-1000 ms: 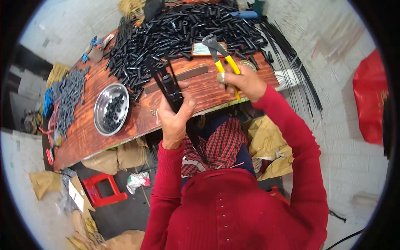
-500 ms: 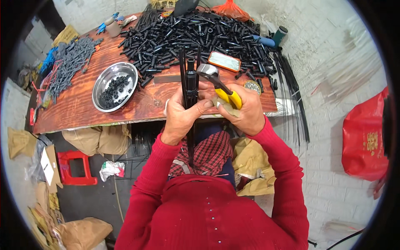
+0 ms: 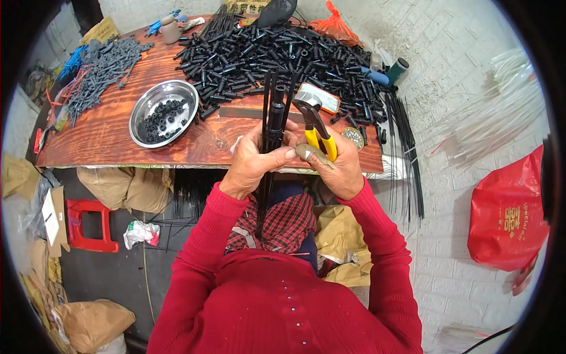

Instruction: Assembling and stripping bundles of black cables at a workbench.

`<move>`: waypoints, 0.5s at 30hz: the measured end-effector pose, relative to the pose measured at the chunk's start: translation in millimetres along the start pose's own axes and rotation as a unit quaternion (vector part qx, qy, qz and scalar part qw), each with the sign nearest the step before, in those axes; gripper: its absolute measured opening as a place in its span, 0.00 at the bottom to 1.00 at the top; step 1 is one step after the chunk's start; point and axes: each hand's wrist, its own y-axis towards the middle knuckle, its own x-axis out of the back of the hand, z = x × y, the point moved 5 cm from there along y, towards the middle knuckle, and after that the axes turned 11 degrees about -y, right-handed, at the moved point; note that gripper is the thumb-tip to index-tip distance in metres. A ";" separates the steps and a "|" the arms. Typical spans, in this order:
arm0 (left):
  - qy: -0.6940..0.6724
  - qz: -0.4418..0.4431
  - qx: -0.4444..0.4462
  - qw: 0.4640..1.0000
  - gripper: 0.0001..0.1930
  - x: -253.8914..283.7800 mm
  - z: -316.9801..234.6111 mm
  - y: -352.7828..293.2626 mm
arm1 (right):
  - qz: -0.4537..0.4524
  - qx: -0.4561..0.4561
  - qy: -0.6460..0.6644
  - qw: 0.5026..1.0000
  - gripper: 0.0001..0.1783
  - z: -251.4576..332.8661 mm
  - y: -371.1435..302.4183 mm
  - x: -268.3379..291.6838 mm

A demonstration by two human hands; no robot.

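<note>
My left hand [image 3: 247, 165] is closed around a black tubular part [image 3: 275, 121] together with several thin black rods [image 3: 266, 94], all held upright at the table's near edge. The rods run down below the hand toward my lap. In my right hand [image 3: 345, 171] is a pair of pliers [image 3: 317, 123] with yellow handles, jaws pointing up and away. A greyish covering [image 3: 313, 155] wraps the right thumb, which lies close to the left thumb beside the tubular part. The fingers behind the part are mostly hidden.
A big heap of black tubular parts [image 3: 236, 65] covers the table's [image 3: 94, 144] far side. A steel bowl [image 3: 137, 133] with small black rings stands left, near grey parts [image 3: 106, 71]. A white-topped tin [image 3: 327, 100] and a round container [image 3: 352, 137] are right. Black rods [image 3: 407, 147] overhang the right edge.
The pliers have turned a little, and their jaws lean more to the left. My right thumb has come nearer the left thumb. The whole view has shifted slightly.
</note>
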 end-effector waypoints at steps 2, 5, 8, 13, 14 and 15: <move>0.001 -0.003 -0.010 1.000 0.22 1.5 1.0 0.4 | -0.018 0.023 -0.019 0.999 0.14 -2.6 0.9 -2.8; -0.020 -0.008 0.017 1.000 0.21 5.6 0.2 1.4 | -0.031 0.026 -0.026 0.999 0.14 0.1 2.6 -3.6; -0.012 -0.033 0.017 0.999 0.20 10.5 2.8 4.0 | -0.034 0.001 -0.018 0.999 0.13 0.9 5.1 -4.4; -0.018 -0.050 0.017 0.998 0.19 13.1 2.8 7.9 | -0.076 0.078 -0.104 0.989 0.11 4.8 9.5 -3.7; -0.008 -0.055 0.015 0.998 0.19 15.2 2.8 8.3 | -0.070 0.065 -0.093 0.991 0.11 3.9 10.4 -3.9; -0.008 -0.055 0.016 0.998 0.19 16.2 2.1 8.3 | -0.064 0.053 -0.082 0.993 0.10 2.7 11.0 -4.2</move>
